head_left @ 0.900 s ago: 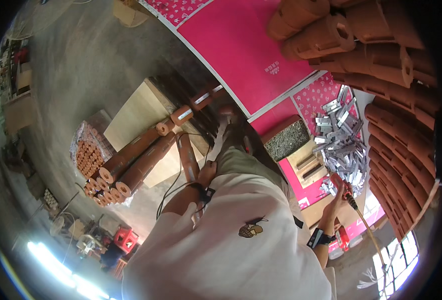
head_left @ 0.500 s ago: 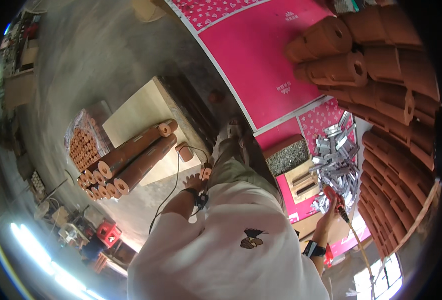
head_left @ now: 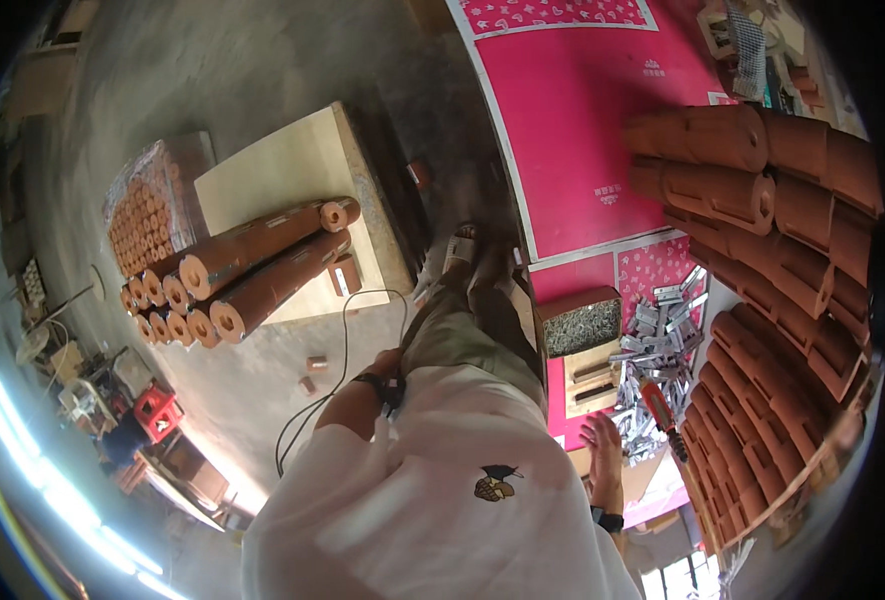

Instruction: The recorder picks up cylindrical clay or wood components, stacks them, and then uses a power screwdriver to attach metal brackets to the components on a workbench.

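My right hand is raised at the pink table's near side, fingers apart and nothing in them. Just to its right, apart from the fingers, is a red powered screwdriver with a dark coiled lead at one end. Beyond them lies a heap of silvery metal pieces. Left of the heap are a box of small screws and a pale wooden block with two dark slots. My left hand is down by my thigh, its fingers hidden.
Brown slotted tubes are stacked along the right side of the pink table. On the left, more brown tubes lie across a pale board. A black cable trails beside my left arm. Small brown offcuts lie on the floor.
My right hand has let go of the screwdriver and moved left of it. My left hand has drawn back from a small brown piece to my thigh. My view has shifted.
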Demonstrator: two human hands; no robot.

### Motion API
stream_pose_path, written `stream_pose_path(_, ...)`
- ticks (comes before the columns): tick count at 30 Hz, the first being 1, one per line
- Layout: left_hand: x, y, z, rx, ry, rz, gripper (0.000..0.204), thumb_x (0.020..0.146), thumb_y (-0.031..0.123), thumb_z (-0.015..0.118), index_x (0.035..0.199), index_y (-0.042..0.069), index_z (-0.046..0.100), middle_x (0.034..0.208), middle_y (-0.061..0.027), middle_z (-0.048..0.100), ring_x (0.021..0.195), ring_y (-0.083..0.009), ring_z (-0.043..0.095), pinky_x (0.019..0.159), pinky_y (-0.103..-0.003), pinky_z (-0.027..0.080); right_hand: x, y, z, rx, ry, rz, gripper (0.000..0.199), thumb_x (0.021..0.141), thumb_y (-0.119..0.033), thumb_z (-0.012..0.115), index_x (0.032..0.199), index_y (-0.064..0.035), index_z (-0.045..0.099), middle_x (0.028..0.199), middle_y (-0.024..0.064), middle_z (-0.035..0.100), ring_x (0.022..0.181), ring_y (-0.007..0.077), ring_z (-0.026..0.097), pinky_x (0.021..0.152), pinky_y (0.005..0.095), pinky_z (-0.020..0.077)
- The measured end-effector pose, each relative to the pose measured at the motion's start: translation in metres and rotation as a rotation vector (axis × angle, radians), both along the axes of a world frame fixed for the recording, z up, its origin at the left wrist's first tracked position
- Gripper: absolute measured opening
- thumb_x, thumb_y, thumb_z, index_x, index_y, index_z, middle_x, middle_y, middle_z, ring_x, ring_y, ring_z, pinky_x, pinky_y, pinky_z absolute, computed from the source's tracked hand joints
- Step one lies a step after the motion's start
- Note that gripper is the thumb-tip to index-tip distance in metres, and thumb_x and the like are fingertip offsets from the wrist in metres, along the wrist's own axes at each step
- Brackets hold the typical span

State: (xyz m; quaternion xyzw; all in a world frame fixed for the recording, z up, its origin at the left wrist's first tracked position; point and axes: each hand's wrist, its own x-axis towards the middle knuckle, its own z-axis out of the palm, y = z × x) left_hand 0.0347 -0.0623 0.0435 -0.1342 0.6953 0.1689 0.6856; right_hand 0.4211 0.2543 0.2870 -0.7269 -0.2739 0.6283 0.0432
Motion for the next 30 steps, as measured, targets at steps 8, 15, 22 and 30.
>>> stream_pose_path(8, 0.039, -0.066, -0.014, -0.184, 0.527, -0.279, 0.033, 0.088, 0.025, 0.063, 0.109, 0.001, 0.074, 0.112, -0.0197, 0.073, 0.108, -0.0329, 0.069, 0.089, -0.042, 0.055, -0.052, 0.016, -0.026, 0.059, 0.117, 0.759, 0.039, 0.097, -0.022, 0.069, 0.126, 0.0028, 0.06, 0.116, 0.0153, 0.07, 0.112, 0.0237, 0.067, 0.099, 0.0355, 0.0512)
stream_pose_path(15, 0.082, -0.133, 0.054, 0.043, 0.252, -1.145, 0.035, 0.09, 0.045, 0.067, 0.103, 0.014, 0.077, 0.116, -0.0108, 0.07, 0.108, -0.027, 0.067, 0.079, -0.042, 0.059, -0.101, 0.025, -0.057, 0.156, 0.338, 1.095, 0.03, 0.099, -0.02, 0.067, 0.121, -0.0011, 0.061, 0.111, 0.0144, 0.071, 0.107, 0.0217, 0.068, 0.093, 0.0341, 0.0545)
stream_pose_path(22, 0.167, -0.182, 0.133, -0.129, -0.012, 0.757, 0.028, 0.092, 0.02, 0.066, 0.113, 0.0, 0.067, 0.11, -0.0141, 0.072, 0.1, -0.0237, 0.07, 0.089, -0.036, 0.053, -0.132, 0.012, -0.081, 0.043, 0.424, 1.128, 0.029, 0.099, -0.019, 0.065, 0.121, -0.0011, 0.061, 0.111, 0.0145, 0.071, 0.106, 0.0227, 0.069, 0.093, 0.0352, 0.0541)
stream_pose_path(30, 0.142, -0.167, 0.149, -0.008, -0.061, 0.747, 0.035, 0.093, 0.025, 0.066, 0.119, 0.002, 0.061, 0.116, -0.0153, 0.067, 0.104, -0.0263, 0.066, 0.093, -0.038, 0.05, -0.175, -0.026, -0.107, 0.053, 0.4, 1.279, 0.032, 0.098, -0.023, 0.065, 0.119, 0.0007, 0.063, 0.11, 0.0142, 0.071, 0.102, 0.023, 0.07, 0.092, 0.0346, 0.0544)
